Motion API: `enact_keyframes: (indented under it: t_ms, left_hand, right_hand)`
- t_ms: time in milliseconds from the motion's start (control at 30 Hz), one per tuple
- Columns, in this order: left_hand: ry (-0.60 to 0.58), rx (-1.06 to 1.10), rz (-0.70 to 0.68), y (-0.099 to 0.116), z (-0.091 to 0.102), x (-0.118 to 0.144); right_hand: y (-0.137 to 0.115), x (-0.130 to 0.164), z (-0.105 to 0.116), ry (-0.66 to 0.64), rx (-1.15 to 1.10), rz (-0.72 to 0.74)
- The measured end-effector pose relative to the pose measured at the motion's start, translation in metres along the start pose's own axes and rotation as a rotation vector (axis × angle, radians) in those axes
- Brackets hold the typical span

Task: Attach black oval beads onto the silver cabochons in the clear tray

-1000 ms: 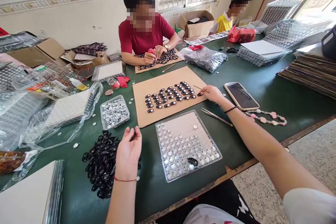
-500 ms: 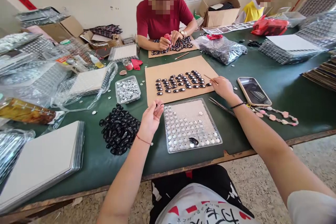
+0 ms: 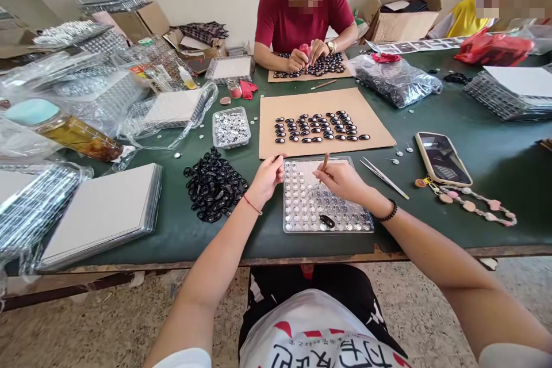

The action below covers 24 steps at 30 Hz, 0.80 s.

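Note:
My right hand (image 3: 340,179) holds a thin wooden stick (image 3: 325,162) upright over a clear plastic tray (image 3: 366,224) filled with several small silver discs. My left hand (image 3: 268,175) hovers at the tray's left edge with fingers pinched together, apparently on a small dark piece that I cannot make out. A heap of black oval pieces (image 3: 213,185) lies just left of that hand. Beyond the tray, a cardboard sheet (image 3: 375,129) carries several rows of black ovals (image 3: 319,126).
Metal tweezers (image 3: 383,176), a phone (image 3: 442,158) and a pink bead strap (image 3: 470,204) lie right of the tray. A small box of silver discs (image 3: 230,126) sits left of the cardboard. Stacked trays (image 3: 101,213) fill the left. A person in red (image 3: 304,17) works opposite.
My right hand came back from the cardboard sheet with the stick and now sits over the clear tray. My left hand rose from the black heap to the tray's left edge.

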<state>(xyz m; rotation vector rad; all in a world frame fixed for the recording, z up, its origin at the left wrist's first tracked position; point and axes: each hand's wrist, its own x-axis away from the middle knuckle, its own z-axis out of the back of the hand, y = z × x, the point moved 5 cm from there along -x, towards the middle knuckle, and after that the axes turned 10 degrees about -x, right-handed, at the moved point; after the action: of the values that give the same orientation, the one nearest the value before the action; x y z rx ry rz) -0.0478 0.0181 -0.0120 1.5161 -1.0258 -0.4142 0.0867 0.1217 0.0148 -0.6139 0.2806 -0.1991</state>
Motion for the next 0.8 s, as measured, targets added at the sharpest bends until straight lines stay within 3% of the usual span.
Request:
enact_keyframes:
  t_ms: [133, 267, 333, 433, 533, 667, 800]
  left_hand:
    - [0.026, -0.154, -0.071, 0.002, 0.001, 0.0]
    - [0.152, -0.726, -0.321, 0.012, -0.007, 0.01]
    - [0.144, -0.985, -0.456, 0.014, -0.019, 0.019]
    - [0.08, -1.16, -0.593, 0.01, -0.035, 0.028]
    - [0.054, -1.314, -0.613, 0.002, -0.041, 0.031]
    - [0.107, -1.441, -0.567, 0.0, -0.039, 0.026]
    - [0.115, -1.328, -0.466, 0.003, -0.034, 0.02]
  right_hand:
    - [-0.001, 0.001, -0.002, -0.032, 0.064, 0.021]
    - [-0.003, 0.003, 0.011, 0.088, 0.017, 0.053]
    - [-0.005, 0.003, 0.012, 0.107, 0.005, 0.088]
    - [-0.006, 0.005, 0.005, 0.063, 0.023, 0.125]
    - [-0.008, 0.009, 0.001, 0.078, 0.02, 0.149]
    - [-0.013, 0.012, 0.006, 0.198, 0.021, 0.171]
    - [-0.015, 0.013, 0.01, 0.242, 0.043, 0.187]
